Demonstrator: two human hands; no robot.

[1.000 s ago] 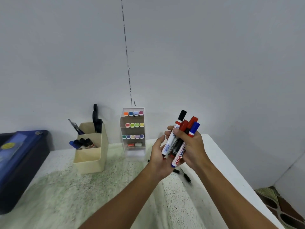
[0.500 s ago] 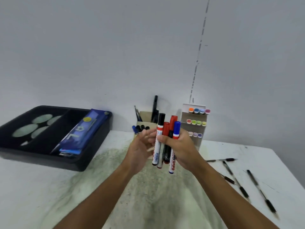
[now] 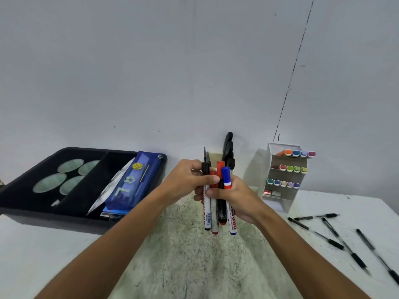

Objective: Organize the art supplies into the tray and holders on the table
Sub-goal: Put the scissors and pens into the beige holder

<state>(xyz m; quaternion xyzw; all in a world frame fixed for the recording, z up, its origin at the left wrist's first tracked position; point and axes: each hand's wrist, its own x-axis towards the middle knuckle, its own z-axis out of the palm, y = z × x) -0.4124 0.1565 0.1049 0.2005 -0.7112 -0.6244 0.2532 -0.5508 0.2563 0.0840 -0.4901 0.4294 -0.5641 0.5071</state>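
A bundle of several whiteboard markers (image 3: pixel 217 209) with black, red and blue caps stands upright in my right hand (image 3: pixel 237 199), which grips it around the middle. My left hand (image 3: pixel 187 180) pinches the black-capped marker near the top of the bundle. Both hands are held above the table, in front of a beige pen holder (image 3: pixel 216 157) that they mostly hide; black scissors handles (image 3: pixel 228 151) stick up from it. A black tray (image 3: pixel 71 219) sits at the left with a blue pencil case (image 3: pixel 133 186) in it. A white tiered marker rack (image 3: pixel 282 180) stands at the right.
Several black pens (image 3: pixel 332 231) lie scattered on the white table (image 3: pixel 43 251) at the right. The tray's left compartment holds pale green oval pieces (image 3: pixel 50 182). The grey wall rises right behind the holders. A speckled green patch covers the table's middle.
The view swung to the left, bringing the black tray into sight. My hands stayed together on the marker bundle, and the left hand moved up to pinch the black-capped marker.
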